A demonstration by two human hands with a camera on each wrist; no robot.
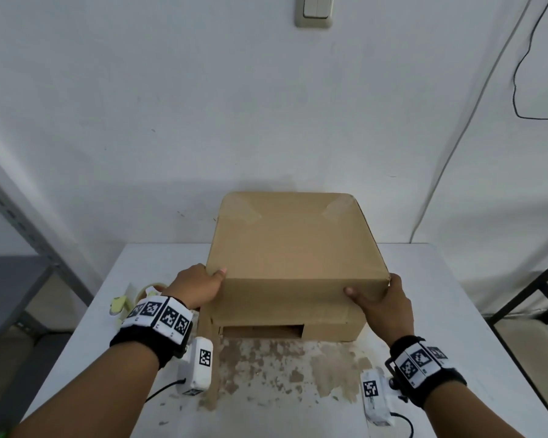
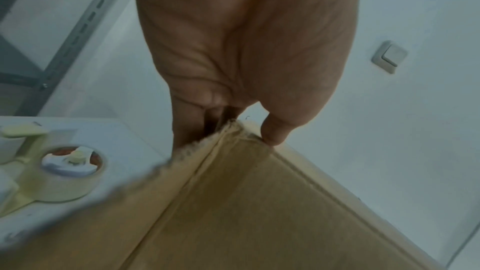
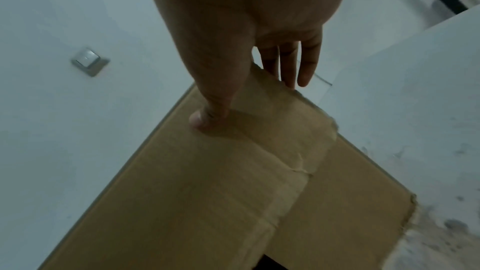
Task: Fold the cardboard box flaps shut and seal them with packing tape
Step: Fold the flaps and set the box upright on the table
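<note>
Cardboard box (image 1: 293, 257) sat mid-table, tilted up toward you, its lower front edge on the white table (image 1: 440, 279). Your left hand (image 1: 196, 287) gripped its corner at nine o'clock, thumb on top, fingers curled behind. Your right hand (image 1: 385, 303) clamped the corner at three o'clock, thumb (image 3: 207, 118) pressed on the near face. Tape dispenser (image 2: 64, 174) lay at nine o'clock, just beside your left wrist.

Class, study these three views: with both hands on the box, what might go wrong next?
Both the left hand and right hand grip the cardboard box, so reaching for the tape dispenser frees a side, and the flap may spring up. The front cut-out could buckle under pressure.
</note>
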